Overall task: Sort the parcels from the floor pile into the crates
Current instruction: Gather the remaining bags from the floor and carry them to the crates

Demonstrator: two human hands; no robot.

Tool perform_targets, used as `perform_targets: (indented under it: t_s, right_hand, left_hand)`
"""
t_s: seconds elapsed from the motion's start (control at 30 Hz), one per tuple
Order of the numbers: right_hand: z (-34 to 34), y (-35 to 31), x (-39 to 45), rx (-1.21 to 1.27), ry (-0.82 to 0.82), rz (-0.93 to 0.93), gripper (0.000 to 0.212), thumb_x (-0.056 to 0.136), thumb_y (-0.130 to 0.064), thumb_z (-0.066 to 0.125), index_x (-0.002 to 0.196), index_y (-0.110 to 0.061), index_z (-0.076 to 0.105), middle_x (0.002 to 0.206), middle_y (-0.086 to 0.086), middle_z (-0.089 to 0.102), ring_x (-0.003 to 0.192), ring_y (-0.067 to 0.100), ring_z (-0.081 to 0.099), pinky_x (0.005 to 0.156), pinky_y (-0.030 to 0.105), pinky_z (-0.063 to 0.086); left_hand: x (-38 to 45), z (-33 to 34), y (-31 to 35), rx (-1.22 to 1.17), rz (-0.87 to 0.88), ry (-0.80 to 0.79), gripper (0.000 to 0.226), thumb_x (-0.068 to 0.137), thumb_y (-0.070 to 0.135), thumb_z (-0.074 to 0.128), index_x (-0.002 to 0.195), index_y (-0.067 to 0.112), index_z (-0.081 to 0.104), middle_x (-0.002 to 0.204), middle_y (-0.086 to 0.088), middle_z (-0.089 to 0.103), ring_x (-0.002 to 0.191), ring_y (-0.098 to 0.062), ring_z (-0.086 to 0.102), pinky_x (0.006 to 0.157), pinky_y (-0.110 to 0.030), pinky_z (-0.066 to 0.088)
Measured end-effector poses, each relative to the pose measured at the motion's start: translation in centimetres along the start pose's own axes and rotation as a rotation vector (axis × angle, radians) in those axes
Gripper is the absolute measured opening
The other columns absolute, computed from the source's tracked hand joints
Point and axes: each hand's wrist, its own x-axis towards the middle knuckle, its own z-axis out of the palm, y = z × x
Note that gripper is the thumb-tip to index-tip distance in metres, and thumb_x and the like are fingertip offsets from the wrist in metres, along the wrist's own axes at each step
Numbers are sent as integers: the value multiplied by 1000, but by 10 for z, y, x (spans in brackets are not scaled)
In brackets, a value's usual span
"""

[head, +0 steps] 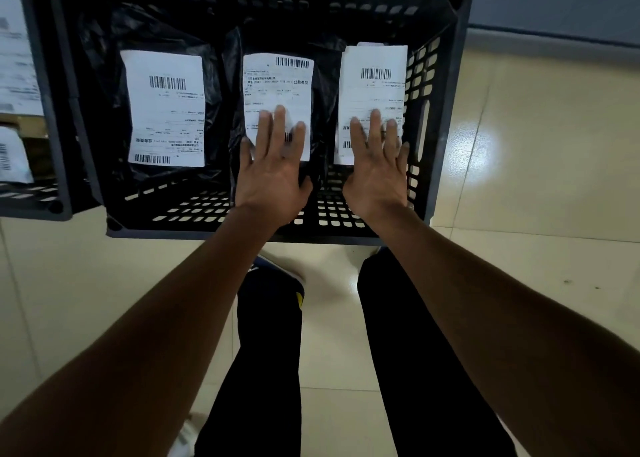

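Three labelled parcels already lie flat inside the black crate (446,117), the left hand (273,176) and right hand (377,172) spread flat over the middle parcel (277,89) and right parcel (374,86); the floor pile is out of view.

three parcels (277,103) side by side in crate (446,117), second crate (45,110) left

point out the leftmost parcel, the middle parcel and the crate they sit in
leftmost parcel (166,106), head view, on its white label
middle parcel (277,82), head view, on its label
crate (464,75), head view, on its right rim
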Motion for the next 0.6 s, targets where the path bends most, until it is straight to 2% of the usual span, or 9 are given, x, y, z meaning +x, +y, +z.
perform_targets:
  t_s: [0.17, 0.3, 0.43, 0.5, 0.6]
  right_hand:
    - [-9, 11, 3, 1, -82, -25, 104, 86, -5, 58, 161, -31, -10, 166, -2, -26, 153, 27, -24, 125, 56, 2]
    - [-31, 14, 1, 81, -174, -40, 91, 89, -9, 55, 161, -30, 4, 168, -5, -19, 155, 22, -19, 125, 55, 8]
    - [-52, 13, -13, 283, -79, -35, 72, 96, -12, 51, 161, -22, 20, 170, 3, 7, 157, 25, 5, 124, 50, 21]
    - [-65, 11, -28, 372, 9, -15, 66, 98, -14, 50, 159, -19, 27, 168, 7, 21, 154, 27, 20, 122, 47, 27]
    - [-89, 8, -58, 464, 134, -7, 59, 98, -11, 52, 155, -14, 37, 159, 9, 39, 143, 32, 40, 115, 47, 38]
  left_hand:
    - [2, -12, -3, -31, 16, -78, 82, 98, 40, 56, 162, 21, 9, 170, -12, -12, 157, -32, -13, 124, -58, 13]
    - [6, -36, -3, -27, 10, -161, 78, 97, 37, 59, 160, 22, 16, 170, -10, -9, 157, -30, -9, 121, -58, 23]
    - [3, -60, 3, 7, -10, -237, 74, 101, 40, 52, 161, 22, 13, 170, -9, -11, 157, -28, -9, 122, -58, 18]
    - [-8, -75, 8, 8, -24, -197, 73, 102, 38, 52, 162, 21, 15, 171, -11, -4, 158, -29, -5, 121, -57, 20]
    - [-30, -98, 10, -41, -24, -103, 66, 100, 34, 55, 159, 19, 28, 169, -12, 12, 156, -32, 9, 117, -58, 28]
